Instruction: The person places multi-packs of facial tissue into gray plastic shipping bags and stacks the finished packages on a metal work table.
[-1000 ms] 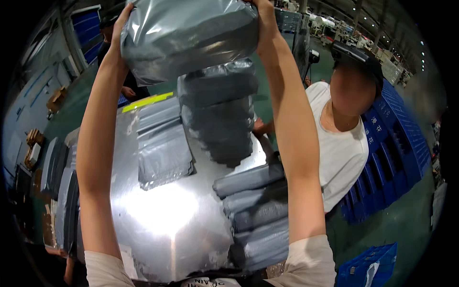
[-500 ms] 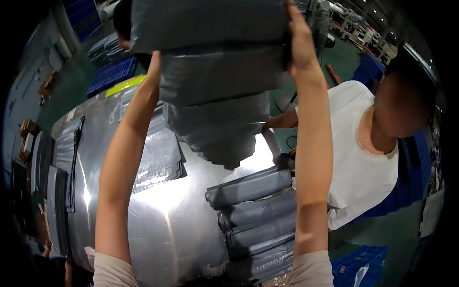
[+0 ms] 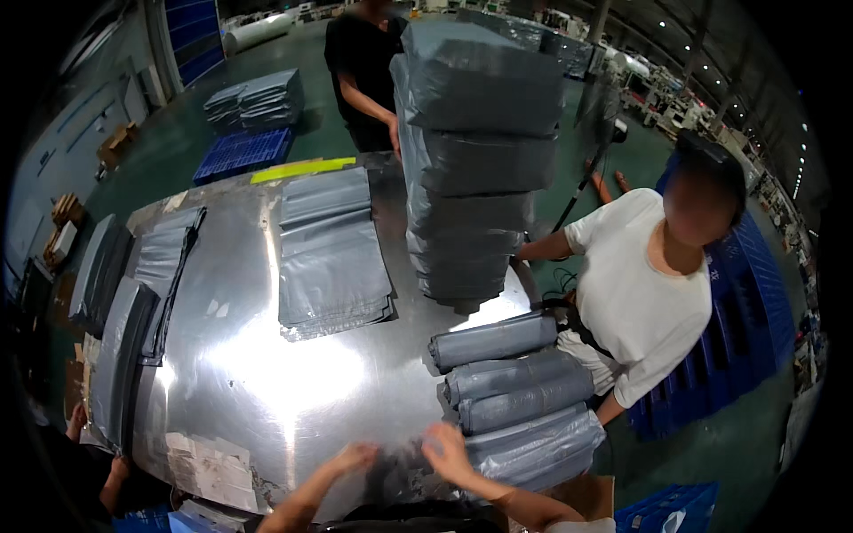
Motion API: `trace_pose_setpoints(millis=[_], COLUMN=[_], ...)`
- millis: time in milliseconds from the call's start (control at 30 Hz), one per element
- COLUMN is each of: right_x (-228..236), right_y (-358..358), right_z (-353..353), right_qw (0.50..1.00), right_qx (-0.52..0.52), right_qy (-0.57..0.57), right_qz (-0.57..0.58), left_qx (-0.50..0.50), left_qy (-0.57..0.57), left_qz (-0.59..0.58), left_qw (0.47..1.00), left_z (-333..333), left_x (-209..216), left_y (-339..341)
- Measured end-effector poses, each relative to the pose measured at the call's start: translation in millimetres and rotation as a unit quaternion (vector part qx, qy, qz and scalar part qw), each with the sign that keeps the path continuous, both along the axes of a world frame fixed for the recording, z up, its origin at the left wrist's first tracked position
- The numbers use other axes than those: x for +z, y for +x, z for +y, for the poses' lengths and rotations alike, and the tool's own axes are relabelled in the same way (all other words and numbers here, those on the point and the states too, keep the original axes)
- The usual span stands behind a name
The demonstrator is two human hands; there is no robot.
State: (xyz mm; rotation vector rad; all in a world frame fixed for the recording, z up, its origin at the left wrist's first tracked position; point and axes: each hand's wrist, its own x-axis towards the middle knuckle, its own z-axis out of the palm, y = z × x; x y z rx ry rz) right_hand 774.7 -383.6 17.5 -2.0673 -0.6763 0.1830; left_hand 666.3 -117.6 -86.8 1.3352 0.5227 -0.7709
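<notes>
My left hand [image 3: 355, 457] and my right hand [image 3: 447, 451] are held a little apart low over the near edge of the metal table [image 3: 320, 404]. Both look slightly blurred; their fingers seem loosely apart, with nothing in them. Nearest my right hand lies a row of grey plastic-wrapped bundles [image 3: 524, 391] along the right side. Beyond them a tall stack of grey bundles [image 3: 471, 160] rises from the table, the top one [image 3: 484, 75] sitting slightly askew. Toward the far middle, a loose pile of flat grey plastic bags [image 3: 333, 253] lies spread out.
A co-worker in a white shirt [image 3: 640, 284] stands at the right, one arm behind the stack. Another person in black [image 3: 360, 84] is at the far side. More grey bundles [image 3: 124, 364] line the left edge. Blue pallets [image 3: 244, 154] stand on the floor.
The bundle that both my hands held up high now rests on top of the stack. My hands have let go and come down to the near table edge.
</notes>
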Motion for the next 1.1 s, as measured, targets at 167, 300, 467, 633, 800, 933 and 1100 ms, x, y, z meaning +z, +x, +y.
trace_pose_setpoints(millis=[167,300,467,633,800,933,1100], right_x=[20.9,25.7,30.8,41.2,-117.1,-43.2,-36.2], right_y=[-100.0,-103.8,-141.9,-184.1,-212.7,-207.2,-207.3], right_z=[-12.9,27.1,148.9,147.8,99.5,69.3,28.5], right_qw=[0.985,0.987,0.999,0.914,0.928,0.87,0.845], right_qx=[0.114,0.035,-0.042,0.358,0.241,0.219,0.126], right_qy=[-0.127,-0.155,-0.013,-0.155,-0.215,-0.261,-0.285], right_qz=[0.037,-0.033,0.006,0.116,0.187,0.356,0.435], left_qx=[0.109,0.168,0.094,0.225,0.161,0.152,0.171], left_qy=[-0.007,-0.045,0.012,-0.075,0.043,0.074,0.137], left_qz=[-0.038,0.074,0.062,0.02,-0.118,0.022,0.018], left_qw=[0.993,0.982,0.994,0.971,0.979,0.985,0.976], left_z=[34.0,33.2,48.5,6.0,-4.3,25.8,33.9], left_x=[-109.6,-35.0,14.6,14.8,-26.9,-15.2,-18.7], left_y=[-232.5,-260.0,-263.4,-233.8,-244.4,-267.2,-272.3])
